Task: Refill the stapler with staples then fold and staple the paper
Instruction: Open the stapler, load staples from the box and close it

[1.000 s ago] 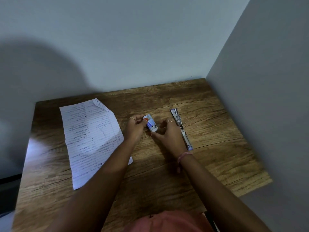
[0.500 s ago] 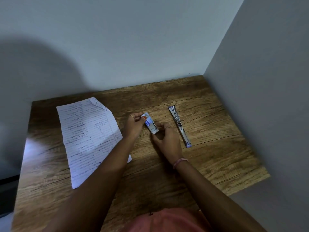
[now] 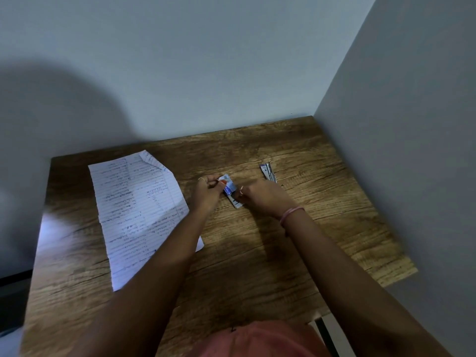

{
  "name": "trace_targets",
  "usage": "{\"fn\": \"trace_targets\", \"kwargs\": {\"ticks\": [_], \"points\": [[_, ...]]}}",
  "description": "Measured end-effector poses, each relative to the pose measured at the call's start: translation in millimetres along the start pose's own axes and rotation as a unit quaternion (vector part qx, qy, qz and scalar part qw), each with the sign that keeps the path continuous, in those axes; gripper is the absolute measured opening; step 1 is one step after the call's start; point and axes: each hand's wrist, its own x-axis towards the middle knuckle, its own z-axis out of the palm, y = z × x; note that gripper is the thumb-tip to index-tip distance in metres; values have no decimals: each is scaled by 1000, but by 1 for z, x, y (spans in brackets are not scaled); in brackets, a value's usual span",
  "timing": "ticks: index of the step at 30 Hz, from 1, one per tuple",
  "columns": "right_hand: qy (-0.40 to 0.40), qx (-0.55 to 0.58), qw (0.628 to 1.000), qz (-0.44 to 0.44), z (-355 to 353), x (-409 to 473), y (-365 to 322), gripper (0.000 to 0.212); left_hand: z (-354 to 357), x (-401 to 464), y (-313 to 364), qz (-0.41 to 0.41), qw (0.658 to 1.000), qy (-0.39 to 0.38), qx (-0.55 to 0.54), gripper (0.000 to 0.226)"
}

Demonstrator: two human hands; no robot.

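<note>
1. The left hand (image 3: 207, 193) pinched the far end of a small blue staple box (image 3: 230, 188) over the wooden table (image 3: 257, 253).
2. The right hand (image 3: 265, 199) gripped the box's near end.
3. The stapler (image 3: 268, 171) lay opened flat just beyond the right hand.
4. The handwritten lined paper (image 3: 136, 210) lay left of both hands.

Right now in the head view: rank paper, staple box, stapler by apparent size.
1. Lined paper, by far the largest.
2. Stapler and staple box: unsure. The right hand covers most of the stapler, and both hands' fingers cover part of the box held with the left hand.
</note>
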Motion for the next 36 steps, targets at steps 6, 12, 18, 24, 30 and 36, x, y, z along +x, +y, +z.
{"fn": "trace_targets", "kwargs": {"ticks": [6, 12, 18, 24, 30, 36], "points": [[2, -32, 999, -29, 0, 1, -2, 24, 1, 0, 0, 5, 1000, 0, 2, 26], [69, 33, 992, 101, -2, -16, 5, 25, 1, 1, -2, 10, 1000, 1, 6, 25], [-11, 22, 983, 183, 10, -50, 12, 26, 4, 3, -2, 16, 1000, 1, 0, 26], [-15, 46, 980, 193, 3, -45, 18, 22, 3, 4, -5, 14, 1000, -3, -4, 24], [36, 81, 972, 216, -1, -17, 12, 28, 3, 4, -5, 11, 1000, -4, -10, 21], [2, 79, 967, 243, 9, -6, 6, 24, 2, 6, -5, 15, 1000, -9, -12, 24]]}}
